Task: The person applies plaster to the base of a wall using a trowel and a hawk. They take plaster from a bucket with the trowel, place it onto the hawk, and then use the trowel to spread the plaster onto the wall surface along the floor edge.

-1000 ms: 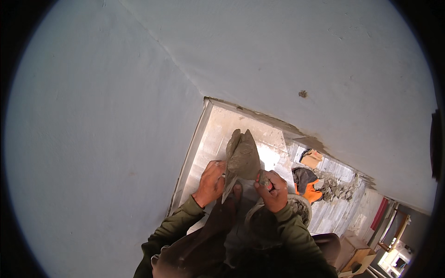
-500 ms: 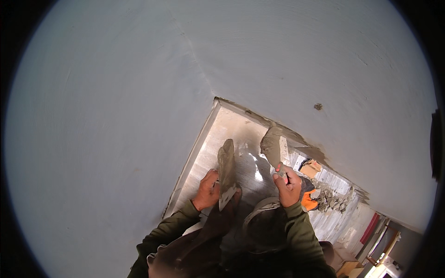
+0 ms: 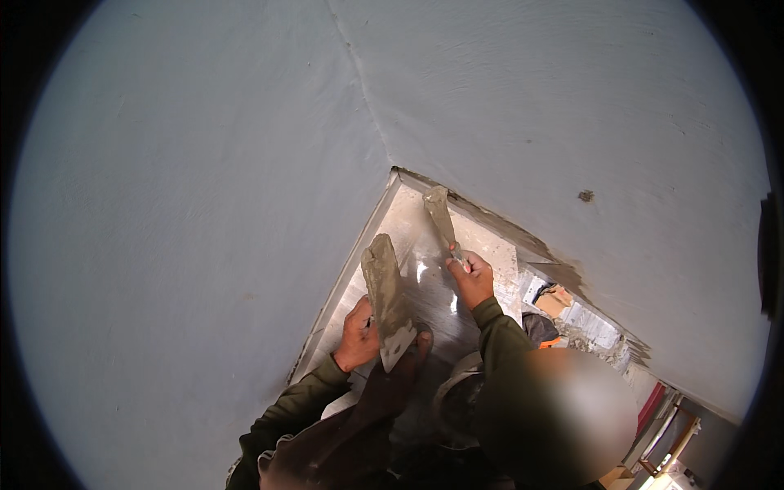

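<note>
My left hand (image 3: 357,336) is closed behind a flat plastering trowel (image 3: 400,341). A thick strip of grey mortar (image 3: 382,273) covers most of its face, and the handle is hidden. In my right hand (image 3: 474,282) is a small trowel (image 3: 439,214), its blade coated in mortar and pointing away from me. That blade lies close to the foot of the right wall (image 3: 523,147), near the corner; whether it touches cannot be made out. A band of wet mortar (image 3: 531,245) runs along this wall's base.
The left wall (image 3: 204,180) meets the right one at the corner. A dark bucket (image 3: 459,392) stands between my legs. Mortar lumps (image 3: 608,349), a cardboard piece (image 3: 554,300) and a dark and orange item (image 3: 541,328) lie to the right. A blurred round patch hides the lower right.
My right hand has moved forward and left, carrying the small trowel toward the corner. The left trowel has shifted slightly left, showing more of its face. The view has shifted a little.
</note>
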Demonstrator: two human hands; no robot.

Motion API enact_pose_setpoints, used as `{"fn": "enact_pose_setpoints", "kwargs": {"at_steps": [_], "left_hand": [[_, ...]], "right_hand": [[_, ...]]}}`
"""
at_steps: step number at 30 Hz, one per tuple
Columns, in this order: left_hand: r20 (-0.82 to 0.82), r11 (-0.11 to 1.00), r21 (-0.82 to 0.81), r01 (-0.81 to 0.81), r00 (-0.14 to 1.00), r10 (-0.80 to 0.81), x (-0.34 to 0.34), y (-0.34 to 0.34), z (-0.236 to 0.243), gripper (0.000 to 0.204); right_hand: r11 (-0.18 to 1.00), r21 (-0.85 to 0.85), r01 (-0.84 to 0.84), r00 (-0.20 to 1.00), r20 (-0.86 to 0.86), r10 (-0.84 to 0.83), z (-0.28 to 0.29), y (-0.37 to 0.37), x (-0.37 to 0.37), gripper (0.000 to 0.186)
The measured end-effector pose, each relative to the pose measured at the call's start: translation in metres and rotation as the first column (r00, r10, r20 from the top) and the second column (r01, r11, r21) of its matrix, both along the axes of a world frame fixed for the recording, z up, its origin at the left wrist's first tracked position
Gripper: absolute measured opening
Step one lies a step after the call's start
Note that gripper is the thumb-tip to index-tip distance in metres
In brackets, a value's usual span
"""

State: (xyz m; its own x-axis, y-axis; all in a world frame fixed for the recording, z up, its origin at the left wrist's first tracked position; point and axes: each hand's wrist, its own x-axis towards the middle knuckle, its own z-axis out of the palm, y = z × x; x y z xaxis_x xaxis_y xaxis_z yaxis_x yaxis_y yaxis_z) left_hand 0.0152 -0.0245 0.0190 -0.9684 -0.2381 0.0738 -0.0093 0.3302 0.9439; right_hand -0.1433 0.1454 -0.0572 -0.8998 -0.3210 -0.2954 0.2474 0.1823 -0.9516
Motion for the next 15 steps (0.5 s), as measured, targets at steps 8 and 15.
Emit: {"fn": "enact_pose_setpoints", "kwargs": {"at_steps": [8,15], "left_hand": [[0.063,1.000,0.027,-0.012,0.998,0.010,0.007,-0.010,-0.006,0.030],[0.096,0.998,0.055,0.017,0.995,-0.022,0.008,-0.013,-0.013,0.033]], "right_hand": [[0.999,-0.033,0.003,0.984,0.176,0.003,-0.013,-0.010,-0.021,0.017],[0.989,-0.121,0.080,0.950,0.309,-0.039,0.023,0.000,-0.029,0.018]]}}
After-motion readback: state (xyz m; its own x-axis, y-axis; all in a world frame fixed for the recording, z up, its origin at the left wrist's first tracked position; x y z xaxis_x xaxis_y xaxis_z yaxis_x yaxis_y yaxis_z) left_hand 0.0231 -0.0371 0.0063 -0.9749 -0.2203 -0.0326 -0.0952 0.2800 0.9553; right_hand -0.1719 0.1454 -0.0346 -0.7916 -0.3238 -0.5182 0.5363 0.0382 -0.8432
